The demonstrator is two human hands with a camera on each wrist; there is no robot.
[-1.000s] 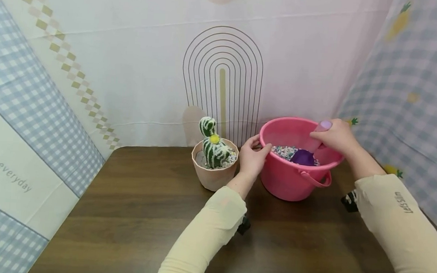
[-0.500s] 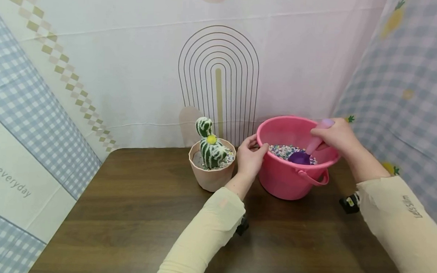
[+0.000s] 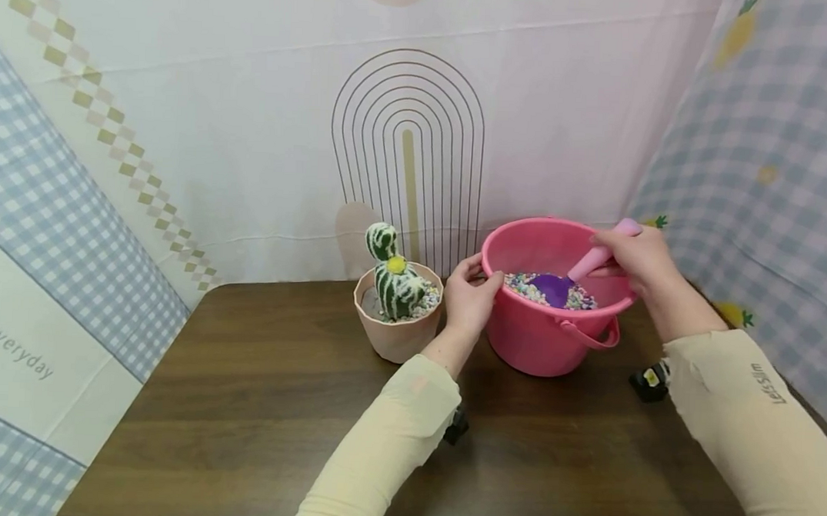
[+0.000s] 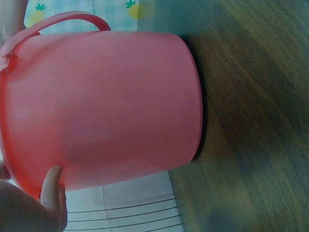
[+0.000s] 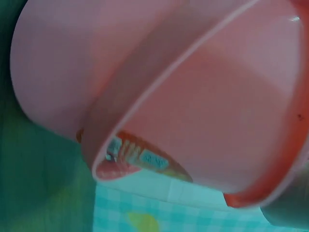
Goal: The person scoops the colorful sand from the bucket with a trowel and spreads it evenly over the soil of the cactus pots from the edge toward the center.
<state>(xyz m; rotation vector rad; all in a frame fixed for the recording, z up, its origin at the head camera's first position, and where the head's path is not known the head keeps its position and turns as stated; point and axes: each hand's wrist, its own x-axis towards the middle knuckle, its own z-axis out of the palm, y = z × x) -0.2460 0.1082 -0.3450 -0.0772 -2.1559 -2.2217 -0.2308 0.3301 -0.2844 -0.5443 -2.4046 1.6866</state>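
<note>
purple scoop head (image 3: 552, 290) shifted left among pebbles (image 3: 581, 298); pink handle (image 3: 590, 261) slants more

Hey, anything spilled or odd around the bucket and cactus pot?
No spill shows by the bucket. One oddity: in the cactus pot, pebbles lie mostly right of the cactus, while the left looks bare and gray.

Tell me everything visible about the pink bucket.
The pink bucket is tapered and looks plastic, with a lowered handle and a printed label on its outside. It stands upright on the wood-grain table, partly filled with multicoloured pebbles. The left hand grips its rim; a purple-bladed scoop reaches into it. Whether the right hand touches it is unclear.
</note>
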